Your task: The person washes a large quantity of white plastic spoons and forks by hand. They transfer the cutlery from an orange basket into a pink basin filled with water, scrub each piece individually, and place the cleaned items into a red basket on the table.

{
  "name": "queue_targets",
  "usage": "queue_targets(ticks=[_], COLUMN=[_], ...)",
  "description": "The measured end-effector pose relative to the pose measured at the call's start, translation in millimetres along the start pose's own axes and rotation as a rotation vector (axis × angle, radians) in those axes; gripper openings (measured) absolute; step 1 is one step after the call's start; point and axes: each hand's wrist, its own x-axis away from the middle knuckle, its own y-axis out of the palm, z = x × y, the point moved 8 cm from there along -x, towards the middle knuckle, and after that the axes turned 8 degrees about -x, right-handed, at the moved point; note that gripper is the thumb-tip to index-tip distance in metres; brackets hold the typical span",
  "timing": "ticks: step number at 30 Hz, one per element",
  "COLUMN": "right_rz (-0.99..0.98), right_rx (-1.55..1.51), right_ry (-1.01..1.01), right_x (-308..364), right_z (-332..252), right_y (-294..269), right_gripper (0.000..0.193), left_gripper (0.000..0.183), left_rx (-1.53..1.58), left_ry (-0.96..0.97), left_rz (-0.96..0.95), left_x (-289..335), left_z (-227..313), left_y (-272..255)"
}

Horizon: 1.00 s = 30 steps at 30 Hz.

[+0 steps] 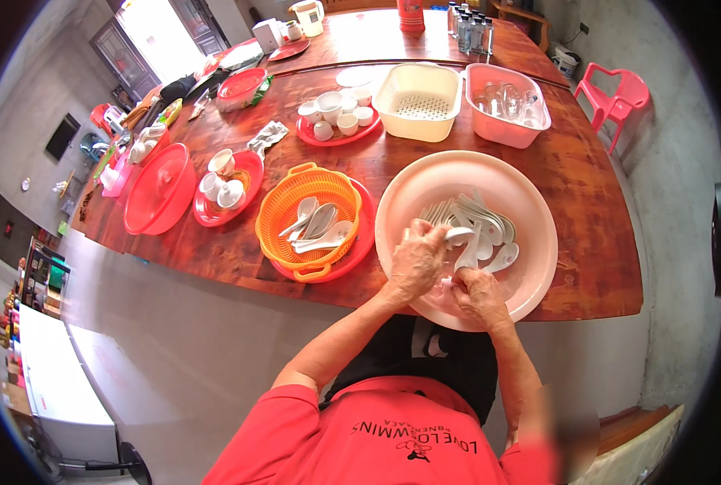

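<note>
Both my hands are over a large pale pink basin [542,194] at the table's near edge. Several white soup spoons [502,258] lie in it, handles bunched toward the far side. My left hand [418,260] is closed round a white soup spoon [459,235], whose end sticks out to the right of the fingers. Lower and to the right, my right hand [479,296] pinches another white spoon [467,257] near its lower end. Just left of the basin, an orange colander [273,206] holds several more spoons [321,220] and rests on a red tray [367,234].
Beyond the basin stand a cream drainer basket [419,120] and a pink tub [510,136] of glasses. White cups [329,105] crowd a red plate [340,141]. Farther left are a smaller red plate [253,174] with cups and a big red basin [160,190]. Bottles [475,34] stand at the back.
</note>
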Motion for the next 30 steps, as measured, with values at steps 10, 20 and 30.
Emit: queue_targets(ticks=[10, 20, 30], right_rz=[0.02, 0.114, 0.463], right_rx=[-0.128, -0.107, 0.499], right_ry=[0.011, 0.013, 0.202], right_x=[0.3, 3.0, 8.1], right_z=[-6.7, 0.7, 17.0], right_y=[-5.1, -11.9, -79.3], right_gripper=[0.015, 0.018, 0.008], left_gripper=[0.02, 0.031, 0.015], left_rx=[-0.004, -0.57, -0.383], left_ry=[-0.275, -0.442, 0.188], left_rz=[0.416, 0.182, 0.008], left_x=[-8.4, 9.4, -22.7], left_z=[-147.5, -214.9, -21.2], left_y=[-96.5, -97.9, -31.7])
